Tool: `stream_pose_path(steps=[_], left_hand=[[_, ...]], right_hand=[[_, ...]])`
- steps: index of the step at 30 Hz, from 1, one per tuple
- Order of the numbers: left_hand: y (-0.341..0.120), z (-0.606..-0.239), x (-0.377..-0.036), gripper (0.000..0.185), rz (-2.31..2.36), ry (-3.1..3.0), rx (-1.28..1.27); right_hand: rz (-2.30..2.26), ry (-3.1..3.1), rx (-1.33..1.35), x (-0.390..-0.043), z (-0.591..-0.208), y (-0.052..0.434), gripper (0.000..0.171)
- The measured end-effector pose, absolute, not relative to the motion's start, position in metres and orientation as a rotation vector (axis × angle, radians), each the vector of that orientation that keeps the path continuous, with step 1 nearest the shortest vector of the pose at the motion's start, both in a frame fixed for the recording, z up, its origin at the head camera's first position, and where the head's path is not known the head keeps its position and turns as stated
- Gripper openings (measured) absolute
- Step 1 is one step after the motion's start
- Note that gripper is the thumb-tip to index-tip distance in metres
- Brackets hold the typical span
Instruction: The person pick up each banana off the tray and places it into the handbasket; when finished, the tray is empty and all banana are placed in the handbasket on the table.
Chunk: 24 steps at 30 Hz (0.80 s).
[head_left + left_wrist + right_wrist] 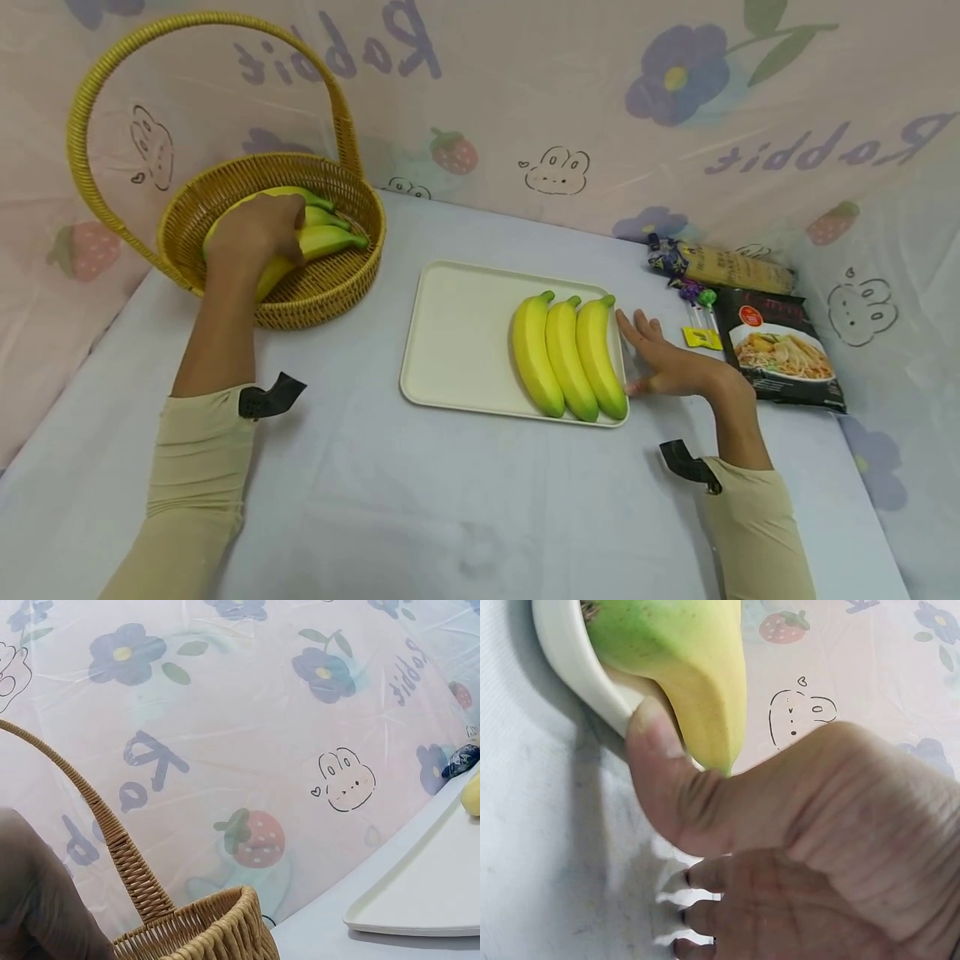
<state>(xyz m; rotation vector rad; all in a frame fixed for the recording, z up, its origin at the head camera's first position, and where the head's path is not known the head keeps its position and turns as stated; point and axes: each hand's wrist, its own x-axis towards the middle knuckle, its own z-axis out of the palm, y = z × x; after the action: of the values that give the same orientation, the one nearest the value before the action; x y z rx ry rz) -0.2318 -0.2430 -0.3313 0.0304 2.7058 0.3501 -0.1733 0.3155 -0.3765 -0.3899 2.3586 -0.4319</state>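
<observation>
- Bananas, a yellow bunch with green tips, lying in basket at 10 o'clock on table in the head view; left hand curled over the bunch, grasping it from above.
- Best lifted, judging from this, with fingers wrapped well under the bunch and raised straight up, clear of the rim and the tall hoop handle, before swinging toward 3 o'clock.
- Second bunch, three smooth fruits side by side, resting at the 3 o'clock end of tray; right hand flat on the table just beside the tray, fingers straight, gripping nothing, thumb at the edge.
- Snack packets at 3 o'clock, well apart from the basket.
- Left wrist view: tightly woven wicker, coiled rim and rope-like handle at 7 o'clock; matte cream tray corner at 4 o'clock; glossy printed plastic backdrop behind. Grip not shown here.
- Right wrist view: thumb pressed against the tray's rounded lip, touching the waxy, ridged banana end at 12 o'clock; other fingers loosely laid on the cloth-covered table, holding nothing.
</observation>
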Motion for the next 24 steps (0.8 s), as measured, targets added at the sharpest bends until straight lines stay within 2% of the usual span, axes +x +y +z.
stream_pose_path(steps=[7, 12, 24], left_hand=[[-0.241, -0.327, -0.23, 0.051, 0.422, 2.691, 0.023], [-0.236, -0.32, -0.23, 0.055, 0.433, 2.716, 0.058], [-0.207, -0.308, -0.223, 0.043, 0.56, 2.804, 0.373]], right_hand=[[-0.436, 2.358, -0.388, -0.174, -0.377, 0.316, 0.128], [-0.441, 2.356, -0.388, -0.174, -0.377, 0.316, 0.128], [-0.427, 2.363, -0.384, -0.174, -0.378, 0.315, 0.126]])
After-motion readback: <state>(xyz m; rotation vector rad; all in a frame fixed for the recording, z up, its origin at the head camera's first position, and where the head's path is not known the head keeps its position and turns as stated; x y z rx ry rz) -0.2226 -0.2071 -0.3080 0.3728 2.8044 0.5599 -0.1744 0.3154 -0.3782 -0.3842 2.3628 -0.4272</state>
